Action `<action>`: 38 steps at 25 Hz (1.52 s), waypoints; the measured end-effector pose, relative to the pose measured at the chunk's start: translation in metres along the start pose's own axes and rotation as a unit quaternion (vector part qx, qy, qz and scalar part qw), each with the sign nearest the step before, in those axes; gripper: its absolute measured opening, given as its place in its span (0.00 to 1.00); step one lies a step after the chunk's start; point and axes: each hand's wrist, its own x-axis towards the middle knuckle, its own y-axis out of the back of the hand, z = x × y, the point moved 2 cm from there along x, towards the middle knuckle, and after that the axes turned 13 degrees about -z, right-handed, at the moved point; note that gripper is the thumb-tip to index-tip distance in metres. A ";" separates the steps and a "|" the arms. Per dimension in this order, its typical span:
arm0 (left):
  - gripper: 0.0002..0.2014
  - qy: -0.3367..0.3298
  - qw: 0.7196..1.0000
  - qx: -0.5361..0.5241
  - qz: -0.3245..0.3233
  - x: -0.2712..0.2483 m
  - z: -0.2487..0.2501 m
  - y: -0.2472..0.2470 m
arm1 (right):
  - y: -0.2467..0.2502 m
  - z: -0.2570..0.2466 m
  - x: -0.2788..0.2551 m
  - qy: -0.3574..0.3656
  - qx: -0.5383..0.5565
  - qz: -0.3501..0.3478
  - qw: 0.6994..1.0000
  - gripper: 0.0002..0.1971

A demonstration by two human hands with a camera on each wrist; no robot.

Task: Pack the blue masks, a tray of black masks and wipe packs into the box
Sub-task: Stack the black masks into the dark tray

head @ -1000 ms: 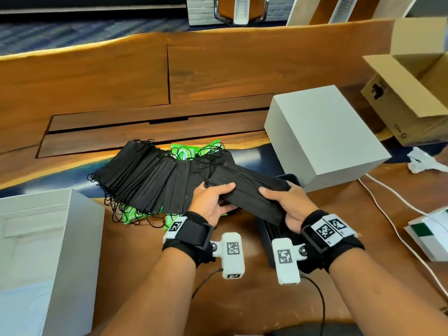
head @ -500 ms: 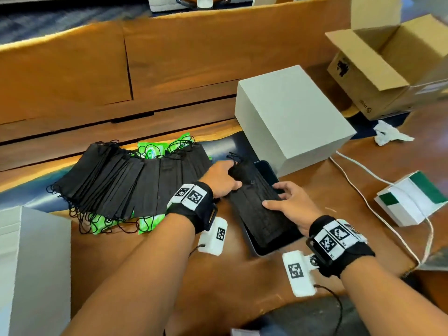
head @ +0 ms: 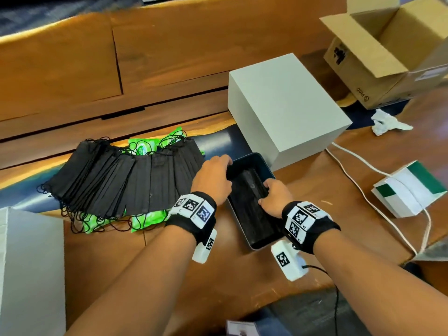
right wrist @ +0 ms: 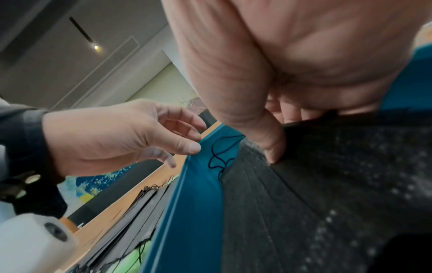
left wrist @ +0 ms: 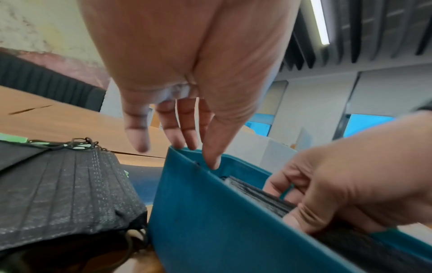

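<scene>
Right hand [right wrist: 292, 61] thumb on black masks [right wrist: 315, 194] in teal tray [right wrist: 196, 203]

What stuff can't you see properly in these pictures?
- Blue masks: none visible in any view.
- Wipe packs: head view, mostly under the fanned black masks.
- White box: cut off by the left edge.
- Right hand fingertips: hidden inside the tray.

black masks [head: 252, 202]: lifted → lying in tray [head: 260, 246] | hands: gripping → pressing

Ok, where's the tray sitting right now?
In the head view, the tray lies on the table between both hands, right of the fanned black masks, its far end beside the white box.
</scene>
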 end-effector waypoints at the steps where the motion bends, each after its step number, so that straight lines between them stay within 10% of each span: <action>1: 0.20 -0.007 0.998 0.055 -0.002 -0.002 0.002 -0.002 | -0.002 -0.001 0.003 -0.005 -0.014 -0.007 1.000 0.17; 6: 0.14 -0.025 0.968 0.218 -0.120 0.001 0.003 -0.022 | -0.010 -0.002 0.009 -0.023 -0.067 -0.024 0.997 0.15; 11: 0.14 -0.025 0.966 0.223 -0.131 0.002 0.000 -0.030 | -0.015 -0.019 -0.004 0.111 -0.141 0.043 0.983 0.13; 17: 0.13 -0.030 0.968 0.202 -0.145 0.003 -0.002 -0.028 | -0.024 -0.028 0.001 0.043 -0.165 -0.127 0.977 0.12; 28: 0.11 -0.068 0.995 -0.066 0.026 -0.020 -0.035 0.025 | 0.004 -0.115 -0.005 0.119 -0.002 -0.136 0.984 0.04; 38: 0.16 0.216 0.968 -0.119 0.053 -0.041 -0.162 0.046 | -0.062 -0.200 0.074 0.081 0.095 -0.045 0.991 0.17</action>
